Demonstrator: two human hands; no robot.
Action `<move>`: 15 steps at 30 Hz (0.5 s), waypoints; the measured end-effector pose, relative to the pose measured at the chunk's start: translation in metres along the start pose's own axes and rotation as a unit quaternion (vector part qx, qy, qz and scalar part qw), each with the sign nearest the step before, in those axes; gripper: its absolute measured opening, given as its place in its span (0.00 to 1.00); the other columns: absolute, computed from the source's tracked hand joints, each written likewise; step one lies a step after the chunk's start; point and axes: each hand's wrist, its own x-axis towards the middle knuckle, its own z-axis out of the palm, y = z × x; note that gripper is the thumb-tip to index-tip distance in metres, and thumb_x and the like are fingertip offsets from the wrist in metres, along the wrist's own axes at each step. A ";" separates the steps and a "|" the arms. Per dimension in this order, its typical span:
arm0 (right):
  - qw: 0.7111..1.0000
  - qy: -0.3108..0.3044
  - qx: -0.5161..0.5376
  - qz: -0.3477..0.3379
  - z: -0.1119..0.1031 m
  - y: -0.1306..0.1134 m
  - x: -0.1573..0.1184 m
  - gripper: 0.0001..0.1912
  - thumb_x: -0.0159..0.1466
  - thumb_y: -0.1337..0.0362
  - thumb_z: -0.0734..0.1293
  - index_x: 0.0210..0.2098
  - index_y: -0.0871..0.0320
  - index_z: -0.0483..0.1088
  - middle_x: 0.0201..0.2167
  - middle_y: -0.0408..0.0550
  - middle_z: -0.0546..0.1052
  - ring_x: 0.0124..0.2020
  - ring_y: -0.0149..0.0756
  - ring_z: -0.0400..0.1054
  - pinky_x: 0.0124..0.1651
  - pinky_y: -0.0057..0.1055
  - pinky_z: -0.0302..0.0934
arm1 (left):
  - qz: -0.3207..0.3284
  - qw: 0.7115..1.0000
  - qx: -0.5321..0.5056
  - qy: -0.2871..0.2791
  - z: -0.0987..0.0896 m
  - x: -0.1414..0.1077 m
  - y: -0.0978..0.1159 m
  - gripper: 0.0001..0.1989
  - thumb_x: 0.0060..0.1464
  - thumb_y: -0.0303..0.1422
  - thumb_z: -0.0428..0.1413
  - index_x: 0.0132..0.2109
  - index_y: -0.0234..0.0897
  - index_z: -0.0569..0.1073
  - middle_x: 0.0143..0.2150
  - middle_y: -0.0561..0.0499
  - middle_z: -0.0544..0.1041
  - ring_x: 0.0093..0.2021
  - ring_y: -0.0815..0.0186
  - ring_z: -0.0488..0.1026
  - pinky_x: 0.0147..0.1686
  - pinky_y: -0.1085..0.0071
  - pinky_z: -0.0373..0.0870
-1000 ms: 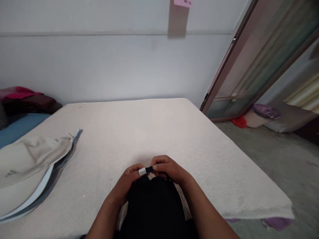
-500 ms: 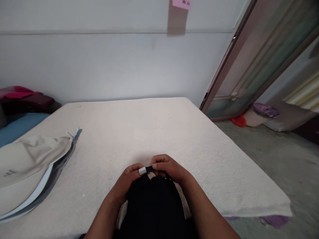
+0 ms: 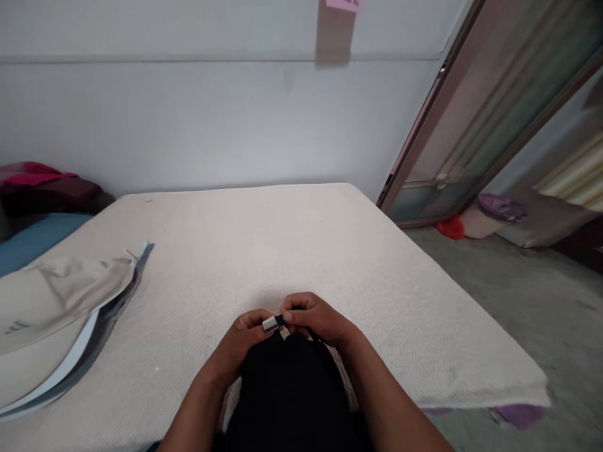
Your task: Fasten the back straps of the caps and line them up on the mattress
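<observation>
Black cap (image 3: pixel 296 389), near centre. Left hand (image 3: pixel 242 342) pinching silver buckle (image 3: pixel 270 324); right hand (image 3: pixel 323 321) pinching dark strap (image 3: pixel 279 321). Stacked caps (image 3: pixel 51 304), left

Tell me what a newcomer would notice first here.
Probably the shiny metal clip at lower centre, held by the left hand, with the right hand on the dark strap beside it. Next, the stacked caps on the pale cover at left, beige on top. Then the pink note at the top edge.

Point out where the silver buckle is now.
In the head view, the silver buckle is low, just left of centre, held by the left hand; the right hand pinches the dark strap beside it.
</observation>
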 end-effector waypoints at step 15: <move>0.999 0.012 -0.002 0.038 -0.001 0.002 0.000 0.07 0.57 0.63 0.65 0.26 0.61 0.69 0.18 0.39 0.66 0.17 0.22 0.55 0.18 0.21 0.45 | 0.014 0.999 0.022 0.020 0.004 0.000 -0.001 0.08 0.48 0.36 0.61 0.33 0.36 0.76 0.25 0.53 0.76 0.23 0.74 0.67 0.24 0.79 0.60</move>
